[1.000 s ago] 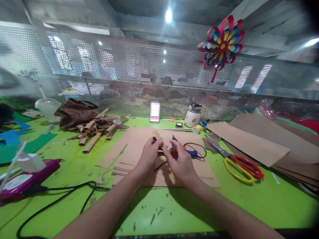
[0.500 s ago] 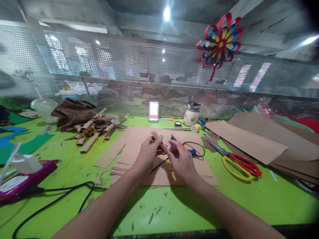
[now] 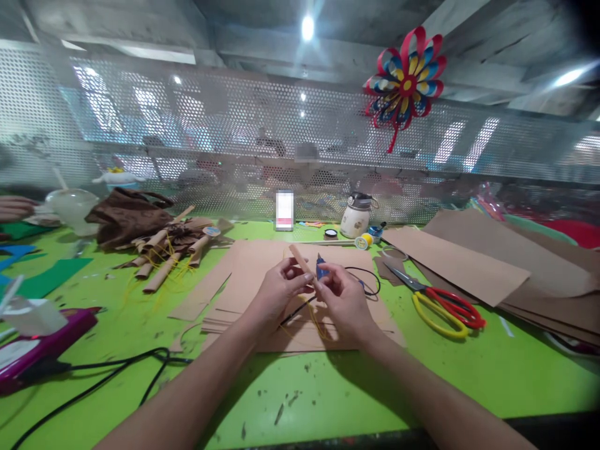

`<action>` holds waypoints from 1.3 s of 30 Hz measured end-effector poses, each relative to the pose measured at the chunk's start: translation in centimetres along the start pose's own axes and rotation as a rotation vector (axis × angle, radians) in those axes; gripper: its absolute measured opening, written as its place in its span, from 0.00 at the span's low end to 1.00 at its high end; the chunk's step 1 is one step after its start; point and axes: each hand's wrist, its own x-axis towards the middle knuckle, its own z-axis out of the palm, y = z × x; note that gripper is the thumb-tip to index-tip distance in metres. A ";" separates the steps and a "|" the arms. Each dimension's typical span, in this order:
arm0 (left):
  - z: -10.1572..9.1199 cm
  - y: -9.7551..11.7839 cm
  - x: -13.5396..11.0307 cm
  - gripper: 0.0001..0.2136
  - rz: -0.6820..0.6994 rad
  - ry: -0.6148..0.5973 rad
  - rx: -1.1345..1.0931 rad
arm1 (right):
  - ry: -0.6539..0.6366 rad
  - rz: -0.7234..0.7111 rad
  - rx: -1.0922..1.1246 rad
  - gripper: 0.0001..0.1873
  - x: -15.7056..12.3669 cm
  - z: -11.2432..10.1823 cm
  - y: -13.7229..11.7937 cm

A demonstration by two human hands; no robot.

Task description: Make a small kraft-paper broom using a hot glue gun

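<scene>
A slim piece of brown paper (image 3: 298,256), narrow like a strip or thin roll, slants between my hands. My left hand (image 3: 277,290) pinches it along its length with thumb and fingers. At its lower end, the fingertips of my right hand (image 3: 347,303) are closed on the paper. Yellow thread (image 3: 320,322) hangs below my hands over a stack of brown paper sheets (image 3: 248,253). Just behind my right fingers lies a blue glue gun (image 3: 321,267), partly hidden, its black cord looping to the right.
Red-and-yellow scissors (image 3: 440,306) and larger brown sheets (image 3: 469,259) lie to the right. Several paper rolls with yellow thread (image 3: 162,272) are piled left. A purple power strip (image 3: 56,344) trails black cable. A thread spool (image 3: 363,242) stands behind. Another person's hand (image 3: 16,207) shows far left.
The brown paper has turned in my fingers and shows a narrower face. My view has swung slightly right. Another person's hand has come into sight at the left edge.
</scene>
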 end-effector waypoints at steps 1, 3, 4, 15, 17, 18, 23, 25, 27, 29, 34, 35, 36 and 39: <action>0.0 -0.1 0.1 0.21 0.001 0.000 0.002 | -0.001 0.006 0.014 0.21 0.0 0.0 0.0; -0.1 -0.2 0.2 0.21 0.006 0.003 0.005 | -0.003 0.021 0.046 0.21 0.0 0.1 -0.1; -0.1 -0.2 0.2 0.20 0.008 0.006 0.005 | -0.010 0.032 0.066 0.21 0.0 0.0 -0.2; -0.3 0.0 0.4 0.18 -0.014 0.054 -0.024 | -0.078 0.182 0.141 0.25 -0.3 -1.0 -1.0; -0.2 0.0 0.4 0.18 -0.008 0.051 -0.027 | -0.115 0.154 0.103 0.25 -0.4 -0.8 -0.9; -0.2 0.1 0.4 0.18 -0.006 0.050 -0.031 | -0.127 0.141 0.098 0.25 -0.5 -0.6 -0.8; -0.2 0.1 0.4 0.18 -0.014 0.046 -0.056 | -0.125 0.136 0.131 0.25 -0.7 -0.5 -1.0; -0.3 0.0 0.5 0.17 -0.017 0.042 -0.068 | -0.121 0.143 0.150 0.25 -0.7 -0.5 -1.2; -0.4 0.0 0.6 0.17 -0.026 0.036 -0.084 | -0.117 0.151 0.168 0.25 -0.7 -0.5 -1.4; -0.5 -0.1 0.6 0.17 -0.039 0.031 -0.101 | -0.110 0.150 0.173 0.25 -0.7 -0.5 -1.4; -0.4 0.0 0.5 0.15 -0.076 0.022 -0.120 | -0.097 0.133 0.170 0.23 -0.8 -0.3 -0.9; -0.4 0.1 0.5 0.15 -0.079 0.020 -0.120 | -0.096 0.128 0.168 0.23 -0.9 -0.3 -0.7; -0.4 0.1 0.5 0.14 -0.079 0.018 -0.120 | -0.095 0.121 0.164 0.22 -0.9 -0.2 -0.6; -0.5 0.0 0.6 0.15 -0.074 0.019 -0.122 | -0.090 0.100 0.162 0.21 -1.0 -0.1 -0.6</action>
